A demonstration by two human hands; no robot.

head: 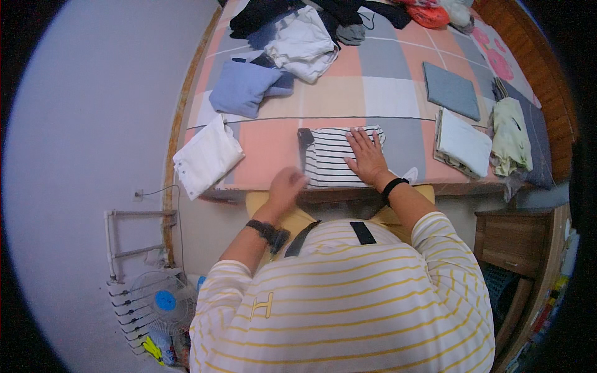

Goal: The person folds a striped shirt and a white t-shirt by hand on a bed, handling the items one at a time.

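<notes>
A striped black-and-white garment (pixel 329 161) lies folded into a rough rectangle at the bed's near edge, with a black part at its left end. My right hand (pixel 368 156) rests flat on the right half of it, palm down and fingers somewhat spread. At the near left corner of the garment is my left hand (pixel 287 186), blurred, its fingers curled; whether they pinch the cloth cannot be made out. To the left lies a folded white garment (pixel 210 156) with metal snaps or buttons, partly over the bed's edge.
Beyond are a folded blue garment (pixel 245 88), a crumpled white garment (pixel 303 44) and dark clothes (pixel 261 16). On the right sit a folded grey cloth (pixel 451 91), a folded white stack (pixel 462 142) and a pale green bundle (pixel 511 133). An electric fan (pixel 163 300) stands lower left.
</notes>
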